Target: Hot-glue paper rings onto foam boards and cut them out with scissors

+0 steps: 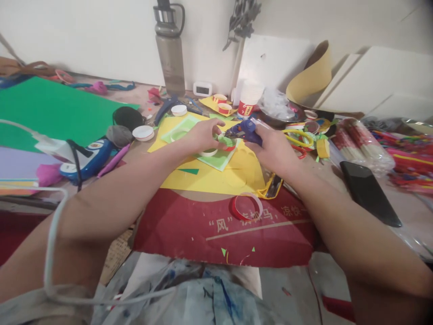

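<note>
My right hand (pixel 275 149) is wrapped round a blue hot glue gun (pixel 246 130), its nozzle pointing left. At the nozzle's tip, my left hand (pixel 199 135) pinches a small green paper piece (pixel 226 141) with a red edge below it; its exact shape is partly hidden by the fingers. Beneath both hands lie a light green paper square (pixel 221 161) and a larger yellow sheet (pixel 179 181). A white ring (pixel 207 153) rests on the square under my left hand. Closer to me, a red and white paper ring (pixel 237 208) stands on red cardboard (pixel 176 225).
A grey water bottle (pixel 171 63) and paper cups (pixel 249 97) stand by the wall. A black phone (pixel 370 193) lies right, near wrapped sticks (pixel 363 146). Green sheets (pixel 61 108) and a blue tape-like tool (pixel 91 158) are left. A white cable (pixel 52 243) crosses my left arm.
</note>
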Demonstrator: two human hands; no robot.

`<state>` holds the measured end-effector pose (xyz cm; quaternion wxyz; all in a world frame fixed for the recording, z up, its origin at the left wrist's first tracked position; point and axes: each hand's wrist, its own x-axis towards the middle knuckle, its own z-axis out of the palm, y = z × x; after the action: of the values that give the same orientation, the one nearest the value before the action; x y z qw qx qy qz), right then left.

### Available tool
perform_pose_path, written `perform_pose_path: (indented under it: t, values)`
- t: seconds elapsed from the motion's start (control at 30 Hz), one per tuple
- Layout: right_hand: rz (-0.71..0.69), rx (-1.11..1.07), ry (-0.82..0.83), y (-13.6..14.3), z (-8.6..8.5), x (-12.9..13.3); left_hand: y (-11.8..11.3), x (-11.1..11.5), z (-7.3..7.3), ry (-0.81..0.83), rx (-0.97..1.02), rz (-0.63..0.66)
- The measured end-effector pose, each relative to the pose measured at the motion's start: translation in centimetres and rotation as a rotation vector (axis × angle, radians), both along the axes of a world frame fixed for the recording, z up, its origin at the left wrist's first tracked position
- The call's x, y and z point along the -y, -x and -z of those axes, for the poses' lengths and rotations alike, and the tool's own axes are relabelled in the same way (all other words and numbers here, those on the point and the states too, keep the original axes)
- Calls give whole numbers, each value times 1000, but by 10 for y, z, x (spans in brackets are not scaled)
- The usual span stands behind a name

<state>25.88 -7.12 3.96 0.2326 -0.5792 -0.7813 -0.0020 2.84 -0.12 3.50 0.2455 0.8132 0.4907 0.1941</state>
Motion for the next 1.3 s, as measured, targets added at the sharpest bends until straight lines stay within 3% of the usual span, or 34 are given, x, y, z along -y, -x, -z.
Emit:
perform_pose_path:
  t: [0.27, 0.57, 0.9, 1.13, 1.3]
  values:
    - [-2, 104, -18, 6, 7, 1, -1, -3, 1, -4, -7, 14]
    - [101, 256, 23, 1, -22, 17, -1, -4, 4, -4, -10, 23]
    - [38, 210, -18, 9, -1, 10, -3, -2, 0, 11, -18, 23]
    - [77, 163, -1, -6, -18, 15, -3, -4, 6, -14, 24, 45]
    - [57, 133, -11, -8, -26, 19, -5, -1, 2, -42, 16, 93]
